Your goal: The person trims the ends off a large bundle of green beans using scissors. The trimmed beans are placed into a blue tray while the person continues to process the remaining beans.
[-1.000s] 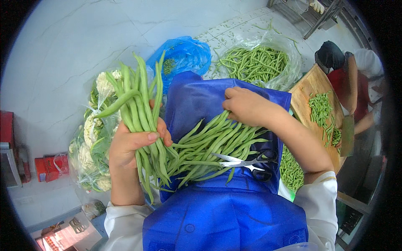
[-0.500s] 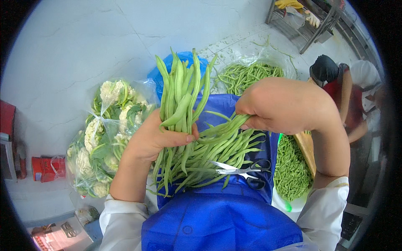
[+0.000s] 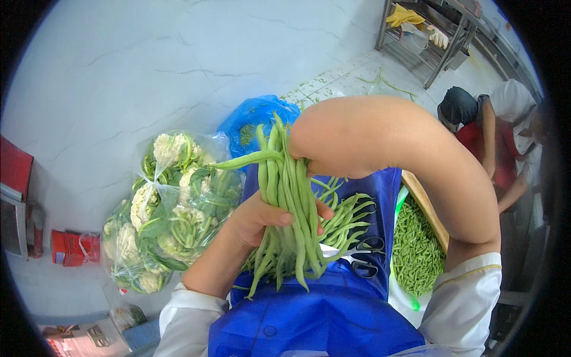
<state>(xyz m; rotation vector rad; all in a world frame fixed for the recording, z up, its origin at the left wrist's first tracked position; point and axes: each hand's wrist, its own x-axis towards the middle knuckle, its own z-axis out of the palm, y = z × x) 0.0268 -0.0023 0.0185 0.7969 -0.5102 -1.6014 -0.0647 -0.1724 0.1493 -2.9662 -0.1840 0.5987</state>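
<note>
While the left hand wraps round the middle of a bunch of beans, the right hand bends over their top ends. Its fingertips are hidden, so I cannot tell if it grips any. The bunch stands up over the blue apron, and one bean sticks out to the left. The beans look light and a bit bendy. Their skins look smooth, so they may slip, and a hard bend could snap one. The middle seems a good place to hold them, snug but not tight. Just beside the bunch lie loose beans and the scissors. Farther right are cut beans in a tub. To the left sits bagged cauliflower. A blue bag is past the bunch.
</note>
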